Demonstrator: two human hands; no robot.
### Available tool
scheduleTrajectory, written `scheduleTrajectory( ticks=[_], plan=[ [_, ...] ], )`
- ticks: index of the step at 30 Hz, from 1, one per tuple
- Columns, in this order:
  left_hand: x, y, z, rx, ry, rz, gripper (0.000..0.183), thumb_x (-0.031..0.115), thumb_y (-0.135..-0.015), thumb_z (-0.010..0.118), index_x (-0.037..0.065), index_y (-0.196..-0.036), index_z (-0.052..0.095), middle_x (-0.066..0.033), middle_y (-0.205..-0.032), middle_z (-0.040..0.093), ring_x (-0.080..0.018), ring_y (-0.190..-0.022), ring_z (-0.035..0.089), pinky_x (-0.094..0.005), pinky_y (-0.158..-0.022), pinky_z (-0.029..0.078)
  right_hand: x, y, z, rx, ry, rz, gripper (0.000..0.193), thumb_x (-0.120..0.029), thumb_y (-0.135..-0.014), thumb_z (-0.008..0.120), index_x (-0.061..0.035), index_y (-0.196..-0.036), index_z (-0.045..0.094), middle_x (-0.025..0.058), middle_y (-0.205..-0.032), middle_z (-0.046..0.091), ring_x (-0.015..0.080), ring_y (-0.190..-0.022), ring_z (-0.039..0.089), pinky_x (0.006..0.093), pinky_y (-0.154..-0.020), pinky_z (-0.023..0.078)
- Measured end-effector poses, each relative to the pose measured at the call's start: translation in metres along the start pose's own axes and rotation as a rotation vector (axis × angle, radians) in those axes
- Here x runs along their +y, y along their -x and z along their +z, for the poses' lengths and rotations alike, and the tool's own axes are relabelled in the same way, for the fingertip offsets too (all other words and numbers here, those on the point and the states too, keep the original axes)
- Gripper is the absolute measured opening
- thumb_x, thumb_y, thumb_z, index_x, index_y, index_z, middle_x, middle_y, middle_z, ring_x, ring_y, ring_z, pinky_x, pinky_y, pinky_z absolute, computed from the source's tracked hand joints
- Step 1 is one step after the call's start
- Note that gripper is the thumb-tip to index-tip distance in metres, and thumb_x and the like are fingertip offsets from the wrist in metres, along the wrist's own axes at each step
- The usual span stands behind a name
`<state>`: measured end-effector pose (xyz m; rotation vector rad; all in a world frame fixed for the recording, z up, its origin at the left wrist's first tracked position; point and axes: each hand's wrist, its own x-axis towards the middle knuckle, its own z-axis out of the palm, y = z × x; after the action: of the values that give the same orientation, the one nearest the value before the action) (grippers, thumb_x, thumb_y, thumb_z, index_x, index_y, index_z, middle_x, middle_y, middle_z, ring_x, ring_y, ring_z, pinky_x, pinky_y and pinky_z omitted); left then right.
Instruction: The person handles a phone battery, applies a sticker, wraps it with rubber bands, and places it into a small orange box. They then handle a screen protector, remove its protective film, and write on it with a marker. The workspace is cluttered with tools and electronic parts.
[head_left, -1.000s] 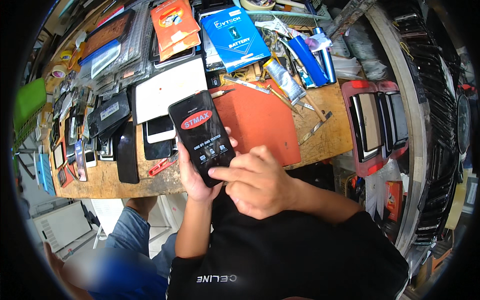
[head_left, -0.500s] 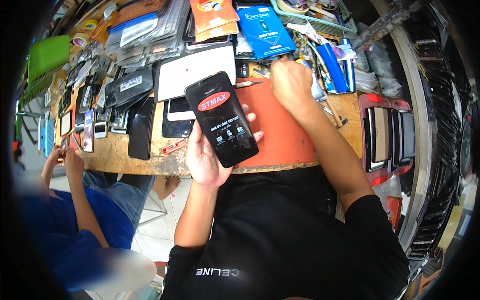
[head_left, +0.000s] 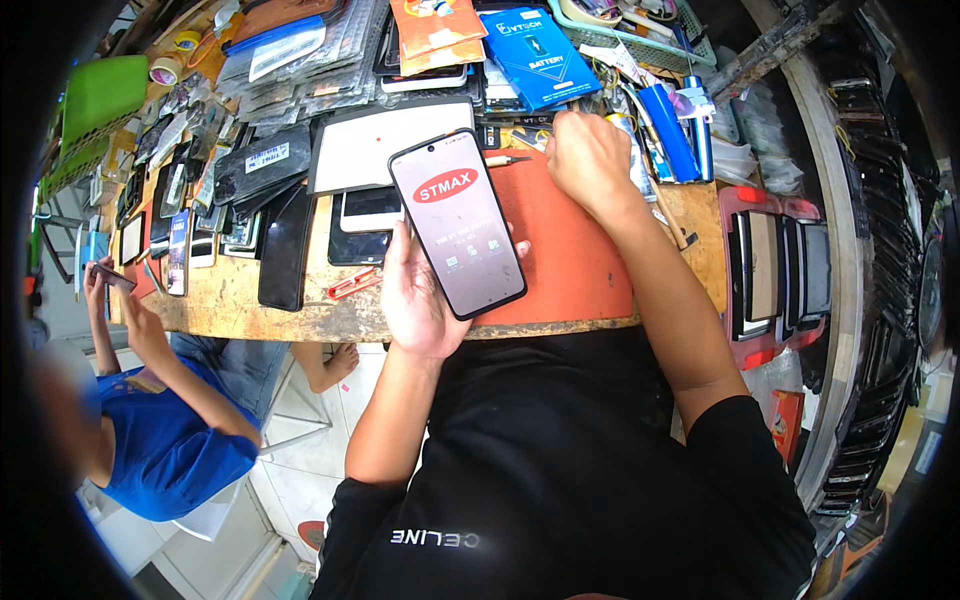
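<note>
My left hand (head_left: 418,305) is closed around the lower part of a smartphone (head_left: 460,225), with fingertips showing at its right edge. The phone faces up, tilted slightly; its screen glows pale grey under a printed film with a red oval. My right hand (head_left: 590,160) is curled into a fist at the far right of an orange-red work mat (head_left: 570,260). Whatever its fingers may hold is hidden. Just left of that fist lies a slim pointed tool (head_left: 507,160). Beyond it is a blue battery packet (head_left: 538,58).
Two phones (head_left: 370,205) lie left of the mat, beside a red-handled tool (head_left: 355,283) and a black phone (head_left: 286,250). Several stacked plastic sleeves (head_left: 290,85) crowd the back. At far left a person in blue (head_left: 180,440) holds a small flat object. A red tray (head_left: 735,280) stands right.
The phone's screen has gone from dark to lit, and the phone has shifted slightly up and right. My right hand stays almost in place. The person at left has raised the small object.
</note>
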<state>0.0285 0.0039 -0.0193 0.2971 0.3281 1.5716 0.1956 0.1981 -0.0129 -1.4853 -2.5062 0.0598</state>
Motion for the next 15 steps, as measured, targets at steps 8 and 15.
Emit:
scheduleTrajectory(
  ticks=[8, 15],
  plan=[
    [0.006, 0.002, 0.001, -0.011, -0.035, 0.003, 0.063, 0.052, -0.117, 0.033, 0.006, -0.158, 0.046, -0.0186, -0.143, 0.066, -0.0394, -0.129, 0.068, -0.0646, -0.112, 0.053, 0.01, 0.015, -0.02, 0.211, -0.406, -0.057, 0.017, -0.013, -0.096, 0.07, 0.0016, -0.097, 0.061, 0.0195, -0.083, 0.07, 0.0377, -0.07, 0.071, 0.0516, -0.07, 0.057],
    [0.052, -0.033, 0.045, -0.039, -1.316, -0.184, 0.036, 0.018, -0.111, 0.064, 0.002, -0.142, 0.057, -0.0084, -0.125, 0.072, -0.0155, -0.112, 0.068, -0.0333, -0.097, 0.055, 0.033, 0.078, -0.06, 0.098, -0.857, -0.096, 0.023, -0.001, -0.099, 0.069, 0.0047, -0.122, 0.067, 0.0114, -0.084, 0.075, 0.0184, -0.072, 0.073, 0.0311, -0.067, 0.057]
  ],
)
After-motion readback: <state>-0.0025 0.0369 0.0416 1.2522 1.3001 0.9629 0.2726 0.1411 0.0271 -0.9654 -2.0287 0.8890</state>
